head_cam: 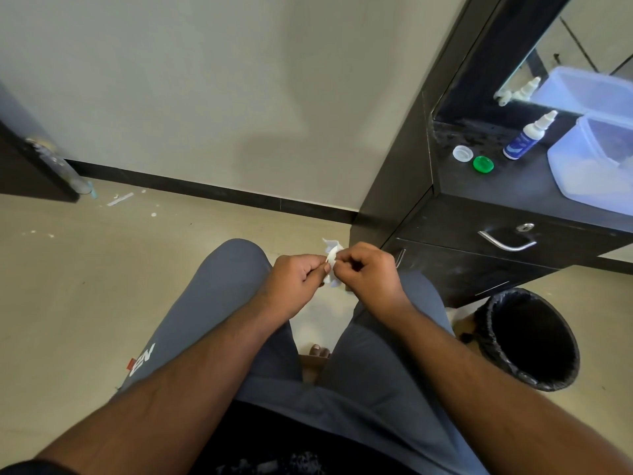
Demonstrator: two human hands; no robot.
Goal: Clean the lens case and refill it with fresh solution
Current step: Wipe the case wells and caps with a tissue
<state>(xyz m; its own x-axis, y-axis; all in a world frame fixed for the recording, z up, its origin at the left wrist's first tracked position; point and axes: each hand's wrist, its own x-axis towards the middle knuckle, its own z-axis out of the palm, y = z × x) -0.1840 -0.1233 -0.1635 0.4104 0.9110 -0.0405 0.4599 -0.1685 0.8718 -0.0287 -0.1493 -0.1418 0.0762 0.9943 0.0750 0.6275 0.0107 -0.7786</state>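
Above my knees, my left hand (296, 279) and my right hand (368, 272) meet, and both pinch a small crumpled white tissue (331, 257) between their fingertips. Whether the lens case body is inside the tissue I cannot tell. A white lens case cap (462, 153) and a green lens case cap (483, 164) lie side by side on the black dresser top (496, 186) to my right. Just beyond them a small solution bottle (525, 138) with a white nozzle and a blue label stands upright.
A translucent plastic box (596, 162) sits on the dresser's right side, below a mirror. The dresser has a drawer with a metal handle (507, 243). A black lined bin (529, 337) stands on the floor beside my right leg. A dark door edge is at far left.
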